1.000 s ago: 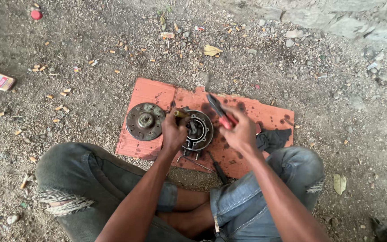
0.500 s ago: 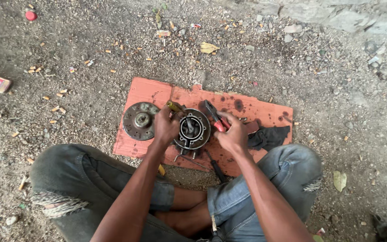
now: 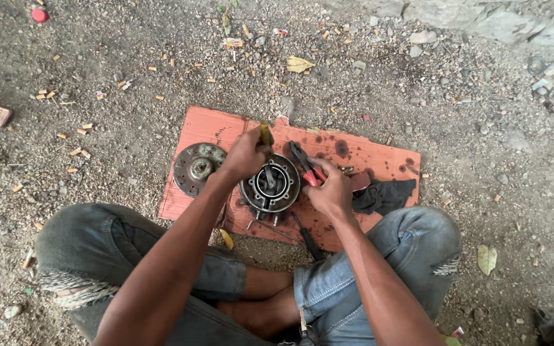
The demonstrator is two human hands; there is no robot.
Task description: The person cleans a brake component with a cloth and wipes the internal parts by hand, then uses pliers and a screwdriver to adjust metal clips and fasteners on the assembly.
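On 1 cardboard (image 3: 379, 157): L hand (image 3: 246, 155) grips 1 screwdriver (image 3: 266, 136) over 1 hub (image 3: 269, 186), R hand (image 3: 331, 189) grips 1 pliers (image 3: 302, 160) at 3 o'clock, 1 disc (image 3: 197, 168) at 9.

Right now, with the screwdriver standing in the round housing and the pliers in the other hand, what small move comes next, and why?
Probably steady the housing with the right hand before turning. The left hand grips the screwdriver upright, its tip down in the centre, while the right hand rests at the rim holding red-handled pliers. The housing lies loose on cardboard, so it could spin.
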